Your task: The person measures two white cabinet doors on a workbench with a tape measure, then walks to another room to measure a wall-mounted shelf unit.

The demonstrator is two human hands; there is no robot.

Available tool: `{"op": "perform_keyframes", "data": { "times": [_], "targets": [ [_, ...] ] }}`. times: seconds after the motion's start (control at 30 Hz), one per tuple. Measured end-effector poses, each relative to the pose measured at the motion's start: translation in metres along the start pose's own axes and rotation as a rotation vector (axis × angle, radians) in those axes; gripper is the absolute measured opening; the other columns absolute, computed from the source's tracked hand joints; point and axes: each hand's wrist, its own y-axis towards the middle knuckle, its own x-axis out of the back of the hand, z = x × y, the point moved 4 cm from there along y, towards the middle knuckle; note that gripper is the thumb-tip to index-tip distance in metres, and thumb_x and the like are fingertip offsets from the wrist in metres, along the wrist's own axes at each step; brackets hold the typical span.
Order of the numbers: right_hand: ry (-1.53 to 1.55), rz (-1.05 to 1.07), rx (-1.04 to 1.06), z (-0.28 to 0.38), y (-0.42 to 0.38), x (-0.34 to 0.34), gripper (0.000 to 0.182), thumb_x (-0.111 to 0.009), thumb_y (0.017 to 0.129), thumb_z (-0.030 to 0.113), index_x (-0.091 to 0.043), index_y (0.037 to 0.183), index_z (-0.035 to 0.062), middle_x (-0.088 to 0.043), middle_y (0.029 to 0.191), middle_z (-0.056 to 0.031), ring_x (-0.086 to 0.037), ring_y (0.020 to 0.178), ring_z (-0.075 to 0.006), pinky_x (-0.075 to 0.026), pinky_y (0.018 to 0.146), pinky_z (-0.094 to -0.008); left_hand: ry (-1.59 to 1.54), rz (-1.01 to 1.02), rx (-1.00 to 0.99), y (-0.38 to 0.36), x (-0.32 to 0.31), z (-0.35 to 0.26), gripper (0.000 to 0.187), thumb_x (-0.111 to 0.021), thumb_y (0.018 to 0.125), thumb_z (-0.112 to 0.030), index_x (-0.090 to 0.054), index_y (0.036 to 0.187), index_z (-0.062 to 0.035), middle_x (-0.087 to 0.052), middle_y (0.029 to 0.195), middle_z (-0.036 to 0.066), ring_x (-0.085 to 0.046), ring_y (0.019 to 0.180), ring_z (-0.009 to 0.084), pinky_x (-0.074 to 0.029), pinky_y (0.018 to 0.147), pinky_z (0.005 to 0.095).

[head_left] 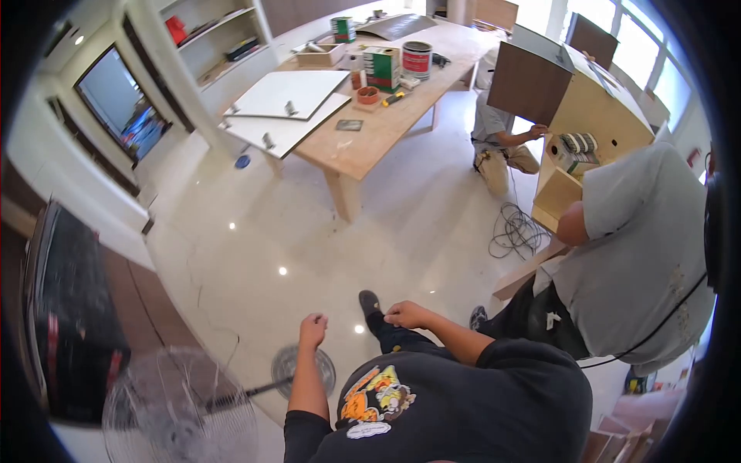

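Note:
My left hand [312, 330] is raised over the floor in front of me, its fingers loosely curled, and no object shows in it. To its right, my right hand [407, 315] is held over my leg, fingers bent together with nothing visible in them. Neither hand touches anything. Nearest to my left hand is the round base [328, 374] of a standing fan [179, 417], whose wire cage is at the lower left. My dark shoe [370, 302] stands on the floor [270, 239] just beyond my hands.
A wooden worktable [378, 147] bears white panels [285, 94], a green can [381, 68] and a paint can [417, 60]. At right, a person in grey [648, 247] stands by a wooden cabinet [617, 100]; another person [494, 127] kneels behind it. Coiled cable [515, 231] lies on the floor.

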Motion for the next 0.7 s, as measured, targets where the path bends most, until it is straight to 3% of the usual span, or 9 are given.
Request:
{"op": "perform_keyframes", "data": {
  "times": [0.13, 0.27, 0.33, 0.4, 0.43, 0.5, 0.53, 0.63, 0.7],
  "targets": [
    [0.069, 0.021, 0.008, 0.057, 0.112, 0.037, 0.032, -0.064, 0.087, 0.031, -0.069, 0.099, 0.0014, -0.067, 0.076, -0.0096, -0.062, 0.068, -0.0187, -0.049, 0.067, -0.0332, 0.072, -0.038, 0.02, 0.102, 0.061, -0.036, 0.037, -0.066, 0.084, -0.028, -0.066, 0.103, 0.0033, -0.069, 0.093, 0.019, -0.067, 0.086, 0.0291, -0.052, 0.079, 0.0371],
    [0.006, -0.032, 0.107, 0.163, 0.23, 0.093, 0.031, -0.064, 0.088, 0.032, -0.07, 0.099, 0.0036, -0.067, 0.076, -0.0058, -0.06, 0.07, -0.0149, -0.049, 0.065, -0.0319, 0.414, -0.054, 0.152, 0.17, 0.138, 0.049, 0.036, -0.066, 0.083, -0.029, -0.067, 0.1, 0.0029, -0.069, 0.096, 0.021, -0.066, 0.091, 0.0298, -0.051, 0.081, 0.0376],
    [0.041, -0.049, 0.182, 0.228, 0.276, 0.12, 0.028, -0.064, 0.089, 0.029, -0.068, 0.102, 0.0047, -0.067, 0.08, -0.0044, -0.061, 0.073, -0.0137, -0.049, 0.068, -0.0309, 0.392, -0.095, 0.272, 0.176, 0.172, 0.084, 0.034, -0.066, 0.082, -0.029, -0.069, 0.097, 0.0015, -0.069, 0.094, 0.021, -0.066, 0.091, 0.0332, -0.051, 0.081, 0.0398],
    [0.104, -0.068, 0.259, 0.273, 0.325, 0.142, 0.027, -0.064, 0.09, 0.028, -0.068, 0.103, 0.0047, -0.067, 0.081, -0.0044, -0.061, 0.073, -0.013, -0.049, 0.068, -0.03, 0.311, -0.152, 0.295, 0.174, 0.198, 0.114, 0.023, -0.065, 0.081, -0.022, -0.069, 0.09, -0.0016, -0.066, 0.074, 0.012, -0.066, 0.066, 0.0204, -0.053, 0.061, 0.0365],
    [0.159, -0.08, 0.297, 0.29, 0.351, 0.15, 0.027, -0.064, 0.09, 0.028, -0.068, 0.103, 0.0043, -0.067, 0.08, -0.0051, -0.06, 0.072, -0.013, -0.049, 0.066, -0.0297, 0.385, -0.021, 0.208, 0.172, 0.211, 0.13, 0.023, -0.065, 0.082, -0.023, -0.068, 0.091, -0.0014, -0.066, 0.076, 0.011, -0.066, 0.07, 0.0212, -0.052, 0.063, 0.0382],
    [0.234, -0.114, 0.302, 0.317, 0.402, 0.165, 0.028, -0.063, 0.09, 0.026, -0.067, 0.105, 0.0032, -0.067, 0.08, -0.0064, -0.06, 0.072, -0.013, -0.049, 0.065, -0.029, 0.88, 0.31, 0.032, 0.18, 0.225, 0.144, 0.025, -0.065, 0.083, -0.024, -0.066, 0.094, -0.0012, -0.066, 0.081, 0.011, -0.067, 0.077, 0.0224, -0.052, 0.066, 0.0411],
    [0.251, -0.137, 0.269, 0.328, 0.425, 0.175, 0.028, -0.063, 0.09, 0.026, -0.066, 0.107, 0.0025, -0.067, 0.082, -0.007, -0.06, 0.072, -0.0129, -0.049, 0.065, -0.0286, 1.296, 0.517, -0.067, 0.183, 0.231, 0.149, 0.026, -0.065, 0.084, -0.024, -0.064, 0.095, -0.0012, -0.066, 0.085, 0.01, -0.067, 0.081, 0.0229, -0.051, 0.067, 0.0423],
    [0.33, -0.272, 0.26, 0.355, 0.501, 0.207, 0.032, -0.063, 0.091, 0.022, -0.062, 0.113, -0.001, -0.067, 0.087, -0.0089, -0.062, 0.075, -0.0133, -0.051, 0.066, -0.0276, 0.008, -0.119, 0.886, 0.202, 0.284, 0.158, 0.017, -0.054, 0.091, -0.013, -0.066, 0.092, -0.0022, -0.067, 0.081, 0.011, -0.065, 0.066, 0.0239, -0.048, 0.052, 0.036],
    [0.324, -0.401, 0.271, 0.373, 0.545, 0.232, 0.036, -0.063, 0.09, 0.02, -0.058, 0.117, -0.0037, -0.066, 0.091, -0.0098, -0.063, 0.077, -0.014, -0.052, 0.067, -0.0278, -0.1, -0.084, 0.865, 0.261, 0.328, 0.155, 0.017, -0.052, 0.092, -0.012, -0.065, 0.097, -0.0012, -0.068, 0.087, 0.012, -0.066, 0.07, 0.0235, -0.048, 0.053, 0.0355]
  ]
}}
